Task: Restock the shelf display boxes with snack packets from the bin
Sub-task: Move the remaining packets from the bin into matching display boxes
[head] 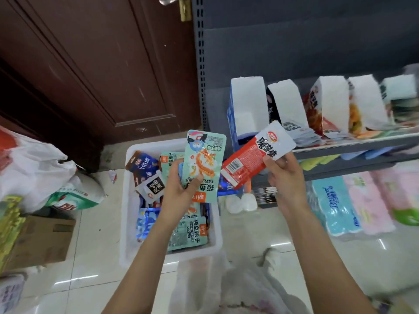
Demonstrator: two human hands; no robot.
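Observation:
My left hand grips a mint-green snack packet upright above the white bin. My right hand pinches a red-and-white snack packet by its white end, level with the shelf edge. The bin sits on the floor and holds several more packets, green, blue and dark ones. On the shelf stand several open display boxes: a blue one at the left, a black one, then a red one.
A brown door stands behind the bin. Plastic bags and a cardboard box lie at the left. Tissue packs are stacked under the shelf at the right. A thin plastic bag lies below my arms.

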